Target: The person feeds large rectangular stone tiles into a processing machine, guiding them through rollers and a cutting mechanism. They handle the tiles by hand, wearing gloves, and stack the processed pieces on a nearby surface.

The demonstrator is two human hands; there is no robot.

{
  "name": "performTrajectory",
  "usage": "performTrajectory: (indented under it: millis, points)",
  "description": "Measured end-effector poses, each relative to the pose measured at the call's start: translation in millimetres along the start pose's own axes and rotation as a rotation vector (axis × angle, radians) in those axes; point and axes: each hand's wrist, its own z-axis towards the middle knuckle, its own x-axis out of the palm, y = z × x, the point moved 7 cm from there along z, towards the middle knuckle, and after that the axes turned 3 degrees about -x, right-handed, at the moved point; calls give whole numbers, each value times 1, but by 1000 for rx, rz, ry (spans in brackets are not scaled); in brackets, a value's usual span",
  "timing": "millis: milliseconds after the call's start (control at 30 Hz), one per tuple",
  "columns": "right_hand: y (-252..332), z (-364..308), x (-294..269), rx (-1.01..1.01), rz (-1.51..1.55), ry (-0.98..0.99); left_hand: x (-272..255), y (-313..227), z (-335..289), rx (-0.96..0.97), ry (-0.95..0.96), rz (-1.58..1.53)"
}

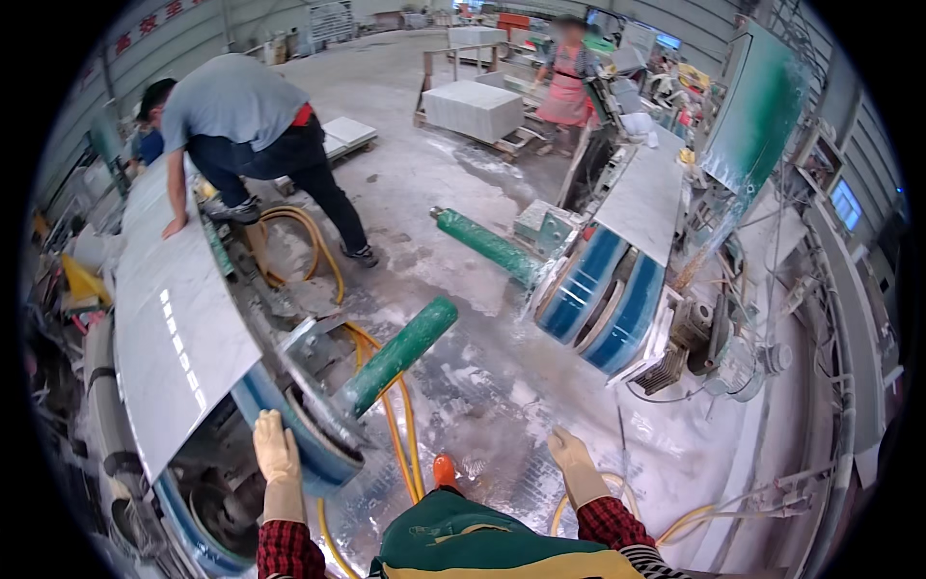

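My left hand (277,452), in a cream rubber glove, is over the near end of the left machine, beside its curved blue belt (304,429). Its fingers stretch forward and grip nothing; whether they touch the belt I cannot tell. A pale, glossy stone slab (178,318) lies along this machine, its near edge just ahead of that hand. Low above the wet floor hangs my right hand (574,465), gloved alike, with loosely extended fingers and nothing held. A green roller (400,355) sticks out from the left machine between my hands.
A co-worker (241,116) bends at the slab's far end, one hand on it. Yellow hoses (391,425) cross the floor. At right stands another conveyor with blue belts (603,304), a slab (641,198) and a green roller (487,246). Another person (567,82) stands near stacked slabs (473,108).
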Motion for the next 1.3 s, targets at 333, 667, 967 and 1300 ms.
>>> performTrajectory:
  millis: [333, 667, 967, 1300]
  points:
    - [-193, -34, 61, 86, -417, 248, -28, -92, -81, -76, 124, -158]
    - [-129, -97, 94, 197, -345, 497, -99, 2, -111, 80, 184, -303]
    - [107, -125, 171, -264, -243, 73, -173, 213, -151, -243, -82, 60]
    - [437, -241, 256, -1308, -289, -189, -190, 339, -159, -319, -177, -66]
